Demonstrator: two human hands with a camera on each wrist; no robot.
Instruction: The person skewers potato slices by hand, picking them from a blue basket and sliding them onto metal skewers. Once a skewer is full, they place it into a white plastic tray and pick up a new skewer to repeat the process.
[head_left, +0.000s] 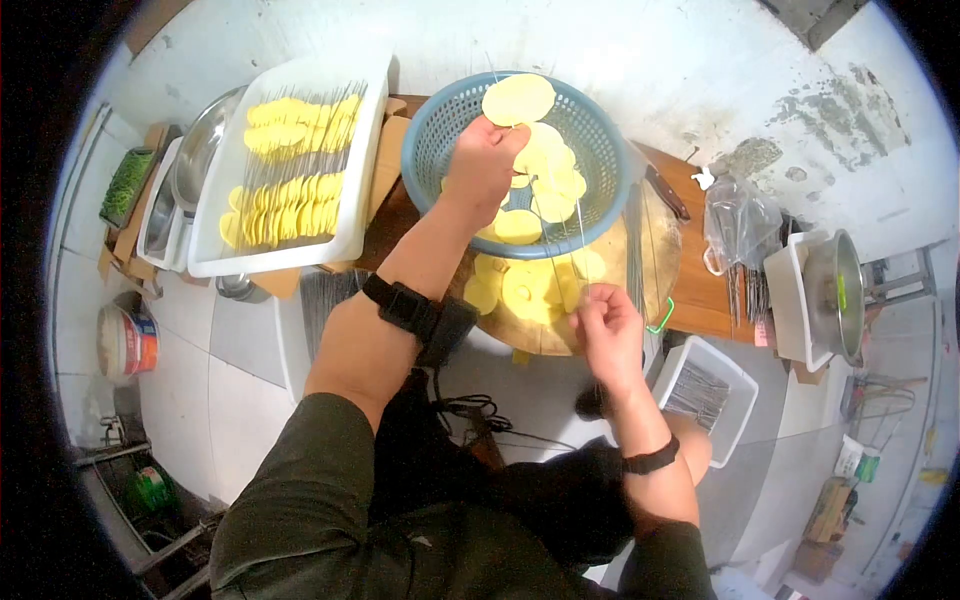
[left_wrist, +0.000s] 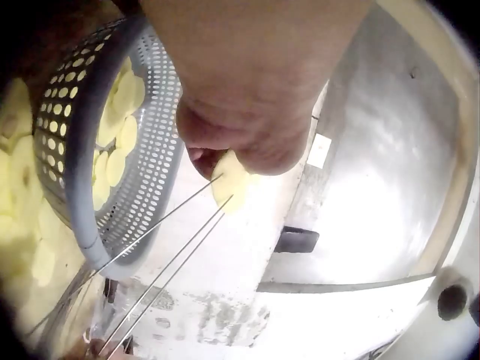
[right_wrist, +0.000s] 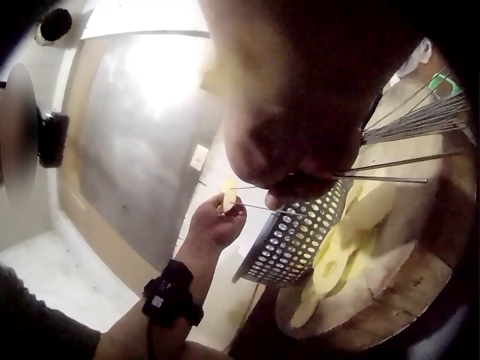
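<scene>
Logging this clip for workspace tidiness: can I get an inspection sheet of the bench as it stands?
Surface: round wooden chopping board on a wooden table, with loose potato slices lying on it.
Job's things: blue basket of slices; thin metal skewers; white tray of skewered slices; white tub of spare skewers.
Clutter: knife, plastic bag, metal pot.
Hands: left hand pinches a potato slice over the basket; right hand pinches the skewers.
Cables: black cable hangs below the left wrist strap.
Surroundings: tiled floor, bucket at the left.
</scene>
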